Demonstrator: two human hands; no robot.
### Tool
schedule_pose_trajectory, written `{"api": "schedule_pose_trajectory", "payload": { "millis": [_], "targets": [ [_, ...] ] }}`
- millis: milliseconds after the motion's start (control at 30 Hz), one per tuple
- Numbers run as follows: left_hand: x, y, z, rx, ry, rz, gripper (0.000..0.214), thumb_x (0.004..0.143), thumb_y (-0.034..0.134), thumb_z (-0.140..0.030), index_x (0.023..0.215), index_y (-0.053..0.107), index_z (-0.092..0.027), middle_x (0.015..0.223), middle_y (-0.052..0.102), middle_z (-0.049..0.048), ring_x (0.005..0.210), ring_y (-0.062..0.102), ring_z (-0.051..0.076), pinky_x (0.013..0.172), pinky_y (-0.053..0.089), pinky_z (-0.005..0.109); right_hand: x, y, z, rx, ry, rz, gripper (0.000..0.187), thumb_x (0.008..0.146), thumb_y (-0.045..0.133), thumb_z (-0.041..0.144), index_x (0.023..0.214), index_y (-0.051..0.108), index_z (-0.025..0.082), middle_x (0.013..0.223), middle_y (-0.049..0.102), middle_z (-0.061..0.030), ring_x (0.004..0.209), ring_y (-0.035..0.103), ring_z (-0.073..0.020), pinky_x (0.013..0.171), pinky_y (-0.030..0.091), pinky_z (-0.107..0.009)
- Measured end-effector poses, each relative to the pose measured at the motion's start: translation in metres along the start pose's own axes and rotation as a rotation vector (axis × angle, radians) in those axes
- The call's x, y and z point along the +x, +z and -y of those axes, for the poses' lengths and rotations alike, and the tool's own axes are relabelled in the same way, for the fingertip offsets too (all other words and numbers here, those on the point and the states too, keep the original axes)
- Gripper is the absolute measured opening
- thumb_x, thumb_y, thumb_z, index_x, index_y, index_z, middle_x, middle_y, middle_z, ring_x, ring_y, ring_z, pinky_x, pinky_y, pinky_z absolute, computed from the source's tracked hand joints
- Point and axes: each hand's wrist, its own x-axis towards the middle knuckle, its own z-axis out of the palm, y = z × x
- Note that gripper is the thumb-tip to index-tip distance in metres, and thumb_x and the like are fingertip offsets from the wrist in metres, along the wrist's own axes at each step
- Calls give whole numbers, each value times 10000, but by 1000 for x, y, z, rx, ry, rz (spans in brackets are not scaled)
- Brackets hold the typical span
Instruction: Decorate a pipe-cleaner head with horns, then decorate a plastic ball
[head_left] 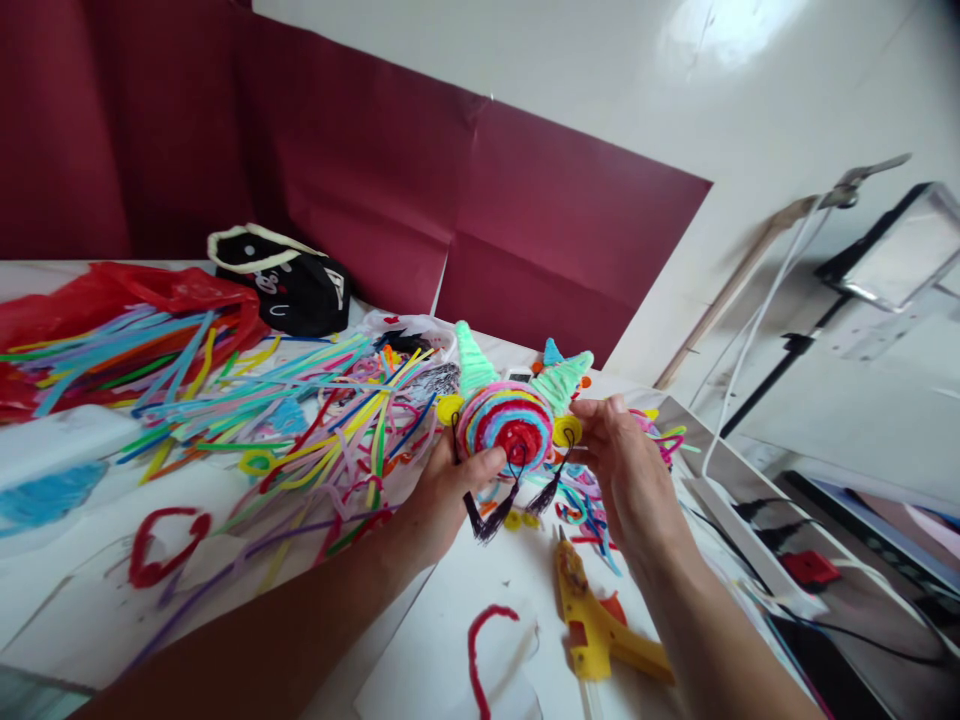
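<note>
A round pipe-cleaner craft (504, 415) with coiled rings of red, blue, yellow and pink is raised above the table. Two mint-green points like ears or horns rise from its top, and a yellow coil sits at either side. Dark tassels (499, 515) dangle below it. My left hand (450, 490) grips the lower left of the craft, thumb over its front. Close to the right yellow coil is my right hand (622, 465), its fingers bent together near the tassel cord; whether they pinch anything is hidden. Below lies a yellow hot glue gun (592, 620).
Loose pipe cleaners (300, 400) cover the left of the table, some in a red plastic bag (165, 290). A black pouch (300, 290) stands behind. Bent red pipe cleaners (480, 650) lie in front. At right are a power strip (757, 550) and a lamp (900, 250).
</note>
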Motion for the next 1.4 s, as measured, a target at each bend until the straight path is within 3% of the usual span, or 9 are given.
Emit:
{"api": "schedule_pose_trajectory", "payload": {
  "millis": [167,367,533,633,933,1400],
  "targets": [
    [0,2,-1,-3,-4,-6,456,670,791,-332,1066,611,-194,1016,708,53,1040,644,244,933,466,338,-3,-5,6,130,91,-14,463,860,523,648,933,653,210,899,662,-49,790,611,-184,686,464,-301],
    [1,4,-3,-35,-8,7,494,669,792,-318,1105,592,-199,1057,706,61,1058,644,259,944,483,368,-11,-9,7,106,117,-19,505,817,550,678,910,668,196,845,670,-55,783,610,-198,700,441,-314],
    [0,4,-3,-32,19,37,485,691,776,-306,1128,598,-196,1087,704,68,1085,637,264,962,482,366,-17,-10,6,59,177,26,410,781,666,577,974,678,216,824,667,-20,802,589,-185,712,430,-302],
    [0,5,-3,-32,7,36,487,689,776,-302,1128,596,-192,1088,704,72,1083,638,270,957,488,374,-19,-9,5,15,154,72,386,748,726,532,958,676,212,779,667,-3,748,575,-162,681,427,-281],
    [-1,5,-4,-31,-18,-39,500,648,800,-283,1100,605,-195,1021,709,62,1040,649,266,937,490,379,-13,-1,4,-29,-33,82,278,829,664,465,748,644,200,646,613,22,616,532,-123,609,421,-253],
    [-1,4,-4,-11,-3,-22,446,669,793,-293,1065,618,-188,991,715,59,1033,652,263,942,481,373,-11,-3,3,-79,-72,80,268,852,641,437,724,637,201,629,585,30,607,495,-120,607,390,-252]
  ]
}}
